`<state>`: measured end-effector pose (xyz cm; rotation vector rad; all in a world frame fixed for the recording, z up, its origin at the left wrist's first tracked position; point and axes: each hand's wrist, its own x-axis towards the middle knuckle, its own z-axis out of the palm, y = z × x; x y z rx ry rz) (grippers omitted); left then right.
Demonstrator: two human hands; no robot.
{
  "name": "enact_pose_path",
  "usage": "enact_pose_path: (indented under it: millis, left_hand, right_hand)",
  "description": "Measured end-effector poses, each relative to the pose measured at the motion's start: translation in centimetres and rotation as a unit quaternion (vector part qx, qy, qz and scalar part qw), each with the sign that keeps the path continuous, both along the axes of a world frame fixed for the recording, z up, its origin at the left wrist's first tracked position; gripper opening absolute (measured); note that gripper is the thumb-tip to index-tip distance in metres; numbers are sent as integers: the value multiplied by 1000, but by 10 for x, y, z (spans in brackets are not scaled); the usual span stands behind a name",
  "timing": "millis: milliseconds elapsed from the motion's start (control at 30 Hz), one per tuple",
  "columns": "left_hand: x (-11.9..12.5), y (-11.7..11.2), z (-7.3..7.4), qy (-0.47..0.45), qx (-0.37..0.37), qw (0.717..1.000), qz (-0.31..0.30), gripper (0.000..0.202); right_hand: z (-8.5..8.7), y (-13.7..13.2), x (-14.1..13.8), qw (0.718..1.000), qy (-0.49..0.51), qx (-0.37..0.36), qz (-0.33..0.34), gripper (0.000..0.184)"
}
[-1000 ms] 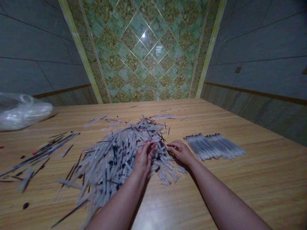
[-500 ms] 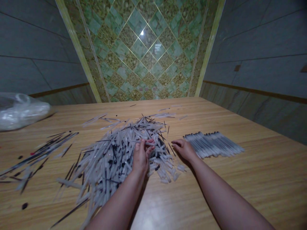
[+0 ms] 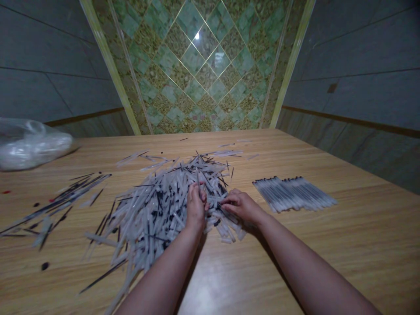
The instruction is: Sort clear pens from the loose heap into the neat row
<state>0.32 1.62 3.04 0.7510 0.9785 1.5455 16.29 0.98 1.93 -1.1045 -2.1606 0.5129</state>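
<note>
A large loose pile of pen parts, with clear barrels, dark refills and short translucent caps, covers the middle of the table. My left hand is closed over the right part of this pile. It grips a thin clear pen barrel that stands up from the fingers. My right hand reaches into the pile's right edge with its fingers pinched together. What lies between those fingertips is too small to make out. Short translucent caps lie just below the hands.
Right of my right hand lies a neat row of assembled pens, side by side. Several dark refills are scattered at the left of the wooden table. A clear plastic bag sits at the far left. A tiled wall stands behind.
My right hand has moved left, away from the pen row, to the pile's right edge. The barrel in my left hand has turned from lying sideways to pointing up.
</note>
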Motion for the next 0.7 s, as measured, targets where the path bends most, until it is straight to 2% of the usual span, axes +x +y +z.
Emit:
enact_pose_path:
  millis: [133,267,467,567,700]
  left_hand:
    - [1,0,1,21,3,1000,12,15]
    - [1,0,2,46,23,999,15,18]
    - [0,0,0,62,36,997,11,26]
    - [0,0,-2,70,37,997,-5,30]
    - [2,-1,-4,99,38,994,-19,33]
  right_hand:
    - [7,-3,3,999,-42,-33,8,13]
    - [20,-11,5,984,-158,-75,38,14]
    - [29,-21,0,951,-301,-63,-10,19]
    - [29,-21,0,947,-317,-60,-8,8]
    - [32,-21,3,955,-291,-49,-14,12]
